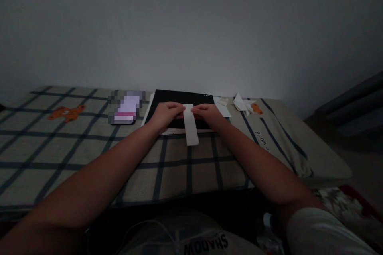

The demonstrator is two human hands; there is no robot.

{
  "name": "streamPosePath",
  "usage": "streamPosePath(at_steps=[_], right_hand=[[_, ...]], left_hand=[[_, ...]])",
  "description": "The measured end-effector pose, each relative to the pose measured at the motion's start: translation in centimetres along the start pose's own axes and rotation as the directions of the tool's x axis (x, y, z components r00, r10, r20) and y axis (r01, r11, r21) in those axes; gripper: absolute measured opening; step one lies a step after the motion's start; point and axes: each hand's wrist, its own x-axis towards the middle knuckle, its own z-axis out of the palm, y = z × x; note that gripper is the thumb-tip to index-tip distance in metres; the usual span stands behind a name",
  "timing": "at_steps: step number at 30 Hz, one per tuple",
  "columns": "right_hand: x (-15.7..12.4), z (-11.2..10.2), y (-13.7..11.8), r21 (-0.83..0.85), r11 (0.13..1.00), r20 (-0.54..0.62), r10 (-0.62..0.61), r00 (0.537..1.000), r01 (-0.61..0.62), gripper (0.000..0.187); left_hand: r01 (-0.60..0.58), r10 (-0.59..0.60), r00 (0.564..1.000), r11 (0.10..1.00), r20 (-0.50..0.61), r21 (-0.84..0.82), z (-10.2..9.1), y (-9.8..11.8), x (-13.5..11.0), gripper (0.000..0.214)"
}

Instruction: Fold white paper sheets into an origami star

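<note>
A narrow strip of white paper (190,127) hangs between my hands, its lower end reaching toward me past the notebook's near edge. My left hand (167,112) pinches the strip's top left edge between thumb and fingertips. On the opposite side, my right hand (209,113) grips the top right edge in the same way. Both hands are over a black-covered notebook (182,96), which lies on the checked cloth with white sheets showing beneath it.
Left of the notebook lies a phone (127,107) with a lit, blurred screen. Folded white paper (241,104) and a loose white sheet (223,107) are at the right. The checked tablecloth (89,143) covers the table up to the wall. A bottle (269,227) stands low at the right.
</note>
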Motion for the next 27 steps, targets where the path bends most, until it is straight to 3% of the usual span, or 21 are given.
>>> streamPosePath(at_steps=[14, 20, 27], right_hand=[[-0.36, 0.47, -0.48, 0.088, 0.996, -0.006, -0.001, 1.000, 0.001, 0.025], [-0.18, 0.12, -0.42, 0.017, 0.998, -0.031, -0.067, 0.997, 0.068, 0.021], [0.05, 0.11, -0.18, 0.042, 0.998, -0.027, -0.035, 0.999, 0.036, 0.028]], left_hand=[[-0.020, 0.020, 1.000, 1.000, 0.018, -0.001, -0.15, -0.04, -0.14, 0.007], [-0.025, 0.024, 0.999, 1.000, 0.044, 0.017, 0.02, -0.11, -0.30, 0.013], [-0.049, 0.048, 0.998, 0.998, 0.027, 0.051, -0.01, 0.09, -0.30, 0.010]])
